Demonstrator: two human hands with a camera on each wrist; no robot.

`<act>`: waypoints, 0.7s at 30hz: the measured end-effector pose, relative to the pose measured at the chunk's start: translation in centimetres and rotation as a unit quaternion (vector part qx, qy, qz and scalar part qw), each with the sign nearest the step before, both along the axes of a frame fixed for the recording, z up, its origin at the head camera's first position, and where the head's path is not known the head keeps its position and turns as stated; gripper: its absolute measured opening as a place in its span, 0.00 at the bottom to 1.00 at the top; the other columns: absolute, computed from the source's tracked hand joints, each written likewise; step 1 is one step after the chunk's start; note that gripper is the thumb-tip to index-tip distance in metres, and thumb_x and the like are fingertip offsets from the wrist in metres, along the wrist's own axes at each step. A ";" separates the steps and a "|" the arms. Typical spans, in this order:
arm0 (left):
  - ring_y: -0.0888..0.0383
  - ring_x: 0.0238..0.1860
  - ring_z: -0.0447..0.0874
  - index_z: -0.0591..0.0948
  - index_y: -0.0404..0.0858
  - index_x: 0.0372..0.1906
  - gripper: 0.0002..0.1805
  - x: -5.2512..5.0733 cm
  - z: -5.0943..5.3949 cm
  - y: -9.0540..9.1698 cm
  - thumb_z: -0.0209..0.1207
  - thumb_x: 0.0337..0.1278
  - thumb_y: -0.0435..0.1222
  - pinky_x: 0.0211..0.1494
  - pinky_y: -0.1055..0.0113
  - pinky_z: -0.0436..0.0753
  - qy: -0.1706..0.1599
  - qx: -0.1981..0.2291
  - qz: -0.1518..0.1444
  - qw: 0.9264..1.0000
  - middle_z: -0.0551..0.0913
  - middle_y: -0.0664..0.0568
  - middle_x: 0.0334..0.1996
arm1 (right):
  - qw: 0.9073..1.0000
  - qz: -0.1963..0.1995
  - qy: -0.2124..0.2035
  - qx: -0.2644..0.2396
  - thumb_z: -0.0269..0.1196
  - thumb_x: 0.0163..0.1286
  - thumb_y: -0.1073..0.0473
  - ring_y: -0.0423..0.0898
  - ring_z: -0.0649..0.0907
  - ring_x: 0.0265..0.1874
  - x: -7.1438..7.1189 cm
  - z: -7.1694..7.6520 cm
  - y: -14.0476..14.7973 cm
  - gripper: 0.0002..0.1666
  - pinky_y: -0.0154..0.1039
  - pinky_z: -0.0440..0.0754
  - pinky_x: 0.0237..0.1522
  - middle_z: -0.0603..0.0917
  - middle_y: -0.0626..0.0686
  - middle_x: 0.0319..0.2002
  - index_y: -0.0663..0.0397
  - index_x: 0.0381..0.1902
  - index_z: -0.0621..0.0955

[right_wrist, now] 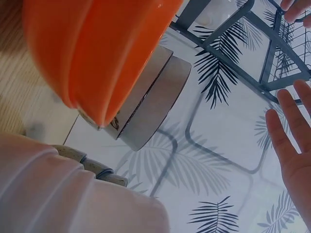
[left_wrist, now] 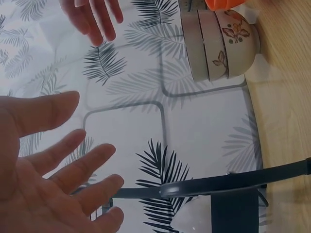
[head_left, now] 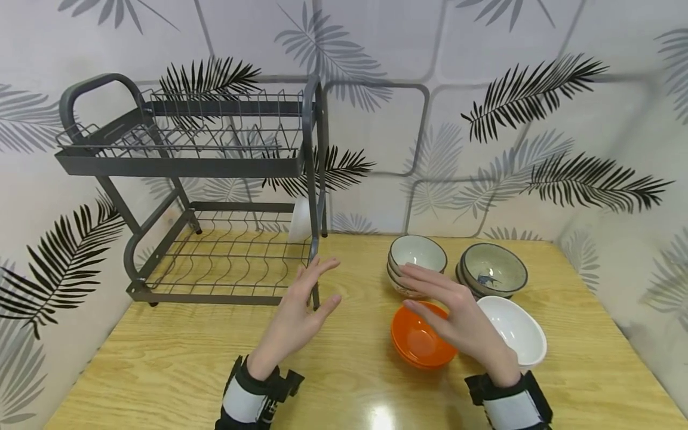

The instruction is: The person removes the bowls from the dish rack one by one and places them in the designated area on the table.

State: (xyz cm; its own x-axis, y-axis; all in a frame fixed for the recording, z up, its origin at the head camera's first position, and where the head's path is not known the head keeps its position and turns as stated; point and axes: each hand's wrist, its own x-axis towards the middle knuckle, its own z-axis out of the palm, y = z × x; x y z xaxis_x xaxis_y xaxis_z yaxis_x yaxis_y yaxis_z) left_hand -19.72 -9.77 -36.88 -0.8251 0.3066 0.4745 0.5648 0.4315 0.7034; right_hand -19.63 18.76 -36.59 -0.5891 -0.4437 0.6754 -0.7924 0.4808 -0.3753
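Note:
My left hand [head_left: 294, 316] hovers over the table with fingers extended, just in front of the rack's right end, holding nothing. Above the orange bowls [head_left: 421, 337] is my right hand [head_left: 462, 316], its fingers straight and pointing left, with nothing in its grasp. Behind it stands a stack of patterned cream bowls [left_wrist: 238, 43], their rims partly covered by the fingers in the head view. White bowls [head_left: 516, 331] sit to the right, nested and partly behind the right wrist. Farther back, greenish-grey bowls [head_left: 494, 269] are stacked, the top one with a blue motif inside.
A dark two-tier dish rack [head_left: 177, 167] stands at the left against the leaf-patterned wall [head_left: 371, 36]. On its lower tier, at the right end, is a white item [head_left: 301, 221], partly hidden by the frame. The wooden table [head_left: 161, 358] carries everything.

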 end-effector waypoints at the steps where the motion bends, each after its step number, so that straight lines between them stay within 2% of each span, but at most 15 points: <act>1: 0.38 0.79 0.56 0.71 0.34 0.70 0.30 -0.1 0.0 -0.1 0.63 0.64 0.30 0.82 0.39 0.48 -0.001 0.004 0.009 1.000 0.72 0.39 0.71 | 1.000 0.000 0.000 0.000 0.73 0.56 0.72 0.45 0.78 0.68 0.0 0.0 0.0 0.29 0.25 0.67 0.72 0.84 0.58 0.61 0.54 0.57 0.85; 5: 0.36 0.78 0.58 0.70 0.32 0.69 0.28 -0.9 0.0 -0.5 0.62 0.65 0.29 0.82 0.37 0.49 -0.006 0.019 0.044 0.999 0.72 0.36 0.71 | 1.000 -0.001 -0.003 0.004 0.73 0.57 0.71 0.45 0.78 0.67 0.1 0.1 0.0 0.29 0.24 0.67 0.71 0.83 0.57 0.62 0.54 0.57 0.84; 9: 0.34 0.76 0.61 0.69 0.32 0.70 0.28 -2.0 0.1 -1.2 0.60 0.67 0.29 0.78 0.34 0.59 -0.022 0.026 0.080 0.996 0.72 0.35 0.70 | 1.000 -0.005 0.001 0.007 0.73 0.57 0.71 0.46 0.78 0.67 0.2 0.2 0.0 0.29 0.24 0.67 0.71 0.83 0.57 0.62 0.53 0.58 0.84; 12: 0.35 0.75 0.64 0.68 0.32 0.71 0.29 -3.0 0.3 -1.8 0.59 0.68 0.30 0.74 0.34 0.65 -0.049 0.033 0.104 0.993 0.71 0.34 0.71 | 1.000 -0.005 0.009 0.005 0.73 0.56 0.71 0.47 0.79 0.67 0.4 0.2 0.0 0.31 0.23 0.67 0.71 0.84 0.58 0.61 0.52 0.59 0.84; 15: 0.35 0.75 0.62 0.65 0.31 0.73 0.30 -3.9 0.6 -2.5 0.57 0.69 0.31 0.75 0.35 0.63 -0.070 0.038 0.112 0.990 0.68 0.33 0.72 | 1.000 -0.003 0.019 0.002 0.73 0.55 0.72 0.48 0.80 0.66 0.5 0.2 0.0 0.32 0.23 0.66 0.71 0.84 0.59 0.60 0.51 0.59 0.84; 21: 0.35 0.78 0.56 0.58 0.30 0.76 0.34 -6.1 1.0 -3.5 0.55 0.71 0.32 0.79 0.36 0.58 -0.107 0.039 0.109 0.988 0.62 0.32 0.75 | 1.000 -0.001 0.020 0.006 0.72 0.56 0.71 0.49 0.80 0.65 0.7 0.2 0.1 0.30 0.23 0.66 0.71 0.84 0.58 0.60 0.52 0.59 0.84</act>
State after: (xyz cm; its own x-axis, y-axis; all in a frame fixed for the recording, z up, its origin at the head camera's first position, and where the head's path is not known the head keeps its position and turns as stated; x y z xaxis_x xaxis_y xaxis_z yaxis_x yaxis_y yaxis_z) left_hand -25.84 -13.30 -35.90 -0.9513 0.0800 0.2977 0.2997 0.4653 0.8329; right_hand -18.88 18.88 -36.43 -0.5624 -0.4518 0.6925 -0.8060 0.4865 -0.3372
